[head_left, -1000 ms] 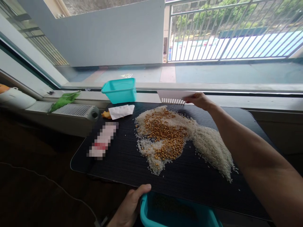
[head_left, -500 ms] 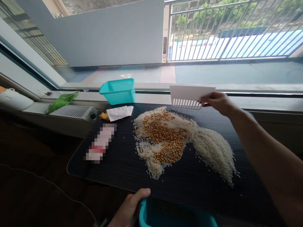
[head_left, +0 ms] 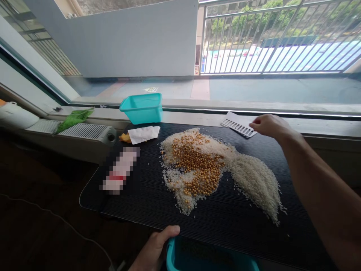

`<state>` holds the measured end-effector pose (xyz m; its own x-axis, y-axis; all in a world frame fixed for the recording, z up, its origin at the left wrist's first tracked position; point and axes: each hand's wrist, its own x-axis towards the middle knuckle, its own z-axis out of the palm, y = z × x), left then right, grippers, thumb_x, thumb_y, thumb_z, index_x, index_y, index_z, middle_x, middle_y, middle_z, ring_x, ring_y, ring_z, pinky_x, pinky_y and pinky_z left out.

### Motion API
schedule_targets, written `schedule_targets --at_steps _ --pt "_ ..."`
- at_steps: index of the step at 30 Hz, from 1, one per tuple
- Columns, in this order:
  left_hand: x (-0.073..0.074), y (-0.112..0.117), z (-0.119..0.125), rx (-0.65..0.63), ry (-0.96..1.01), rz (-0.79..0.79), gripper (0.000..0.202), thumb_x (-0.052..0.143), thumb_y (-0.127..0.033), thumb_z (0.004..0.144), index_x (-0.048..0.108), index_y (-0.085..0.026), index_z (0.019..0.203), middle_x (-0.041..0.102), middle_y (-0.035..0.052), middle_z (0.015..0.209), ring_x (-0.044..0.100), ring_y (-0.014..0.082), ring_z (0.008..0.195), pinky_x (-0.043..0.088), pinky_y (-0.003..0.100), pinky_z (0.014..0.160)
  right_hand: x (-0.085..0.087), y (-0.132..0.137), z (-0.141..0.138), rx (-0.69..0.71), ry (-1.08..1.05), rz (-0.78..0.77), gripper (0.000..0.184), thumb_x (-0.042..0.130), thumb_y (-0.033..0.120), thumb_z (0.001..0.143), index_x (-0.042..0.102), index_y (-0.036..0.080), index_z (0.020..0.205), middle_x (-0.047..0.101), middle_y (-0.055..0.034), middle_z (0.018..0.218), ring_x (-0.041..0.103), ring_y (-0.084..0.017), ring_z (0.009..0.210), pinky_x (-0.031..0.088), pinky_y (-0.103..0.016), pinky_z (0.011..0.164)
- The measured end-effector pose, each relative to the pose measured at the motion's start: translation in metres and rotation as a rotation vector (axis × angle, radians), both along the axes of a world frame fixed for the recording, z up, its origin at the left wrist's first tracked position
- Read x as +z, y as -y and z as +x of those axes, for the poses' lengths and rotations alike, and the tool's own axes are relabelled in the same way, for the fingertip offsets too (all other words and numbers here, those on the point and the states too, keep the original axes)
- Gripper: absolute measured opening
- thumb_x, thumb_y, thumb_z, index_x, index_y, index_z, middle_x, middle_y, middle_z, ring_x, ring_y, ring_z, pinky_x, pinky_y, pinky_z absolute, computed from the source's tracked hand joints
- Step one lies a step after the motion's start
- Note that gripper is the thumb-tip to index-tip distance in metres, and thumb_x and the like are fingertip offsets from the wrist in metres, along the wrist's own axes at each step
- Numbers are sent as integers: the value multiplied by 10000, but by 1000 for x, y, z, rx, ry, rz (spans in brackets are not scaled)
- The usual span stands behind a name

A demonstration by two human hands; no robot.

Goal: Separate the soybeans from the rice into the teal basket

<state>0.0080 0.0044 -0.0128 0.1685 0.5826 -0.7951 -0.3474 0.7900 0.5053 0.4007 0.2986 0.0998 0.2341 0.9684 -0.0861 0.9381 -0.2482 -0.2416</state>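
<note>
My right hand (head_left: 267, 125) reaches to the far side of the table, its fingers closed on the right end of a white slotted card (head_left: 234, 117). The card lies nearly flat at the table's back edge, by the sill. At the bottom of the view my left hand (head_left: 158, 244) grips a turquoise bin (head_left: 170, 253) by its left side, thumb up near the rim, other fingers mostly hidden. That bin's inside is dark. Between the hands, white rice (head_left: 255, 177) is spread in a heap, with yellow soybeans (head_left: 203, 171) over its left part.
A second turquoise bin (head_left: 143, 113) stands on the sill behind the dark table (head_left: 141, 210). Folded white paper (head_left: 144, 134) and a blurred-out pink item (head_left: 121, 171) lie at the table's left. A green bag (head_left: 73, 120) rests on the radiator (head_left: 87, 131).
My right hand has tipped the slotted card from upright to nearly flat and lowered it at the table's back edge, slightly to the right. My left hand and its bin stay put.
</note>
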Motion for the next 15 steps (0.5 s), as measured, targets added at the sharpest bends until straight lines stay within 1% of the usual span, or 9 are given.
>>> schedule_targets --at_steps 1,3,4,7,9,11,13,14,15 --pt "2 -2 2 0 4 -5 342 907 -432 652 791 -161 824 769 90 782 716 327 930 530 404 932 -2 -4 -19 75 -2 7 184 652 294 965 768 152 964 757 -97 986 698 -277 1010 532 -423 898" --pt "4 -3 5 -2 4 -18 345 900 -443 665 789 -155 818 768 89 769 720 318 894 534 402 913 -10 -17 -60 238 -39 13 239 622 328 1000 736 184 1153 741 -77 1139 682 -231 1068 534 -428 955" --pt "4 -3 6 -3 1 -21 348 898 -449 669 788 -152 812 765 90 759 720 313 875 535 401 902 -16 -24 -79 304 -56 3 264 622 360 1010 708 204 1204 719 -81 1206 678 -209 1068 543 -433 964" --pt "1 -1 4 8 -15 -9 338 901 -454 672 781 -160 786 756 85 738 709 292 833 535 388 872 -32 -45 -119 426 -66 -45 309 631 375 1010 665 201 1263 666 -96 1296 669 -219 1095 565 -447 952" --pt "-3 2 0 18 -27 15 336 920 -448 649 781 -169 774 754 81 736 701 286 817 535 388 861 -38 -53 -131 456 -37 -77 314 639 372 1005 658 201 1268 646 -101 1323 658 -229 1117 568 -454 951" --pt "-7 7 -3 26 -35 49 371 976 -399 560 793 -176 794 758 81 748 701 295 842 532 391 880 -41 -56 -134 470 -7 -108 312 643 373 1002 660 201 1262 645 -102 1319 657 -229 1112 571 -448 944" --pt "-9 10 -5 40 -57 94 489 1028 -297 430 809 -182 851 771 83 802 702 316 923 525 383 918 -41 -57 -133 473 17 -136 310 643 376 1002 661 199 1257 652 -101 1302 663 -224 1094 575 -437 932" --pt "-10 11 -6 46 -73 111 534 1035 -263 400 812 -181 878 778 88 845 698 327 968 525 379 929 -40 -58 -133 470 27 -148 312 643 378 1002 661 198 1256 654 -101 1295 665 -223 1086 578 -433 925" --pt "-10 12 -7 49 -87 119 544 1033 -257 415 810 -178 904 781 95 897 692 335 1006 529 378 931 -40 -58 -133 463 34 -159 314 643 379 1002 660 197 1257 655 -100 1292 666 -222 1081 579 -431 921"
